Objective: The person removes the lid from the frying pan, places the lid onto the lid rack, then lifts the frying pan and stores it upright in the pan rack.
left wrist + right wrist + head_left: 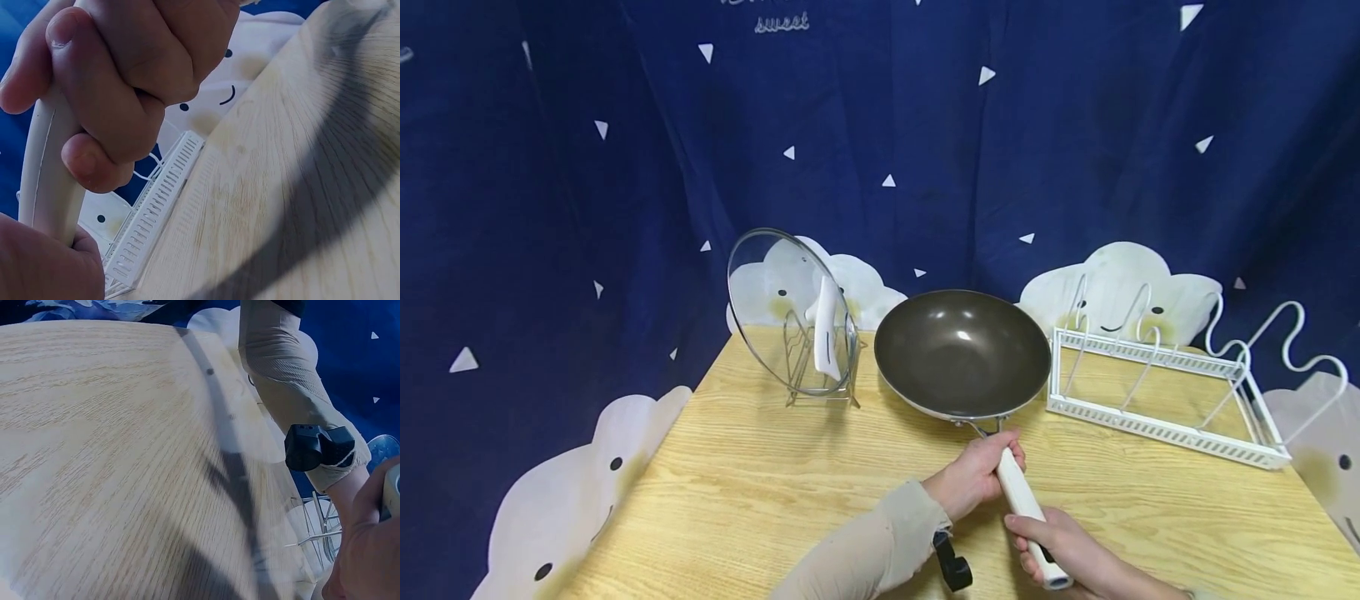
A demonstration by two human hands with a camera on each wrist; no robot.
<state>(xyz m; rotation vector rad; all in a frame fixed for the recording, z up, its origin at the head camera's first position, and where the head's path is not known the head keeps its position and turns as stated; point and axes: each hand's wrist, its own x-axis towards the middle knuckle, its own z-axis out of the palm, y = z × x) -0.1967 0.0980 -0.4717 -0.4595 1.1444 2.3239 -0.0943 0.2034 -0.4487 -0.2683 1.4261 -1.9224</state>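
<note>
Frying pan (pixel 962 354), dark inside, is held level or nearly so between the two racks, its white handle (pixel 1018 485) pointing toward the person. The left hand (pixel 972 477) has its fingers wrapped round the handle close to the pan, while the right hand (pixel 1066 546) grasps it near the far end, thumb along the top. Whether the pan's base touches the wooden table (pixel 752 500) is hard to tell from this angle. Left of the pan, a glass lid (pixel 786 312) with a white grip leans upright in a small wire rack (pixel 801 392); to the right sits a white rack (pixel 1165 432) with wavy dividers. Behind hangs a blue curtain (pixel 865 108) with white triangles and clouds.
</note>
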